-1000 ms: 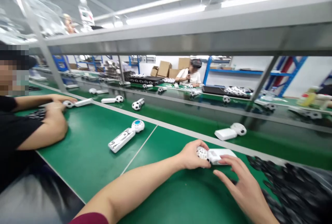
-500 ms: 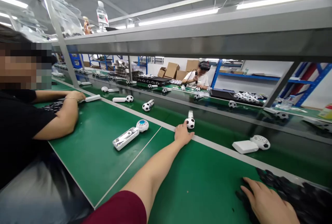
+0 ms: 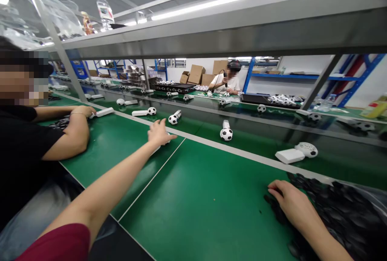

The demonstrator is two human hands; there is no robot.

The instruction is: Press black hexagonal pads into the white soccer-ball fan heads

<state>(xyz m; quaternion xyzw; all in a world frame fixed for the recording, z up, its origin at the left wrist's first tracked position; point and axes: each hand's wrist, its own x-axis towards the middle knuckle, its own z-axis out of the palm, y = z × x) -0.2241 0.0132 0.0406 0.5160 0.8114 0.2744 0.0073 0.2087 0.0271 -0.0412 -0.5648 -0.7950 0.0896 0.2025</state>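
Note:
My left hand (image 3: 159, 133) is over the white device lying on the green table (image 3: 193, 180), its fingers spread and hiding most of the device. Near the pile of small black parts (image 3: 341, 208) at the right is my right hand (image 3: 287, 198), thumb and fingertips brought close together; whatever lies between them is too small to make out. On the belt beyond the table edge, a football-headed device (image 3: 226, 132) stands out in the middle, and another white one (image 3: 298, 153) lies further right.
At the left a person in a black top rests an arm (image 3: 71, 136) on the table, a hand at a white device (image 3: 104, 112). More football-headed devices (image 3: 174, 118) lie along the belt. A metal shelf (image 3: 193, 35) spans overhead; another person (image 3: 228, 79) sits across.
My left hand has left the football-headed device on the belt and moved left to the device on the table. My right hand's thumb and fingers have drawn together. The view has shifted slightly.

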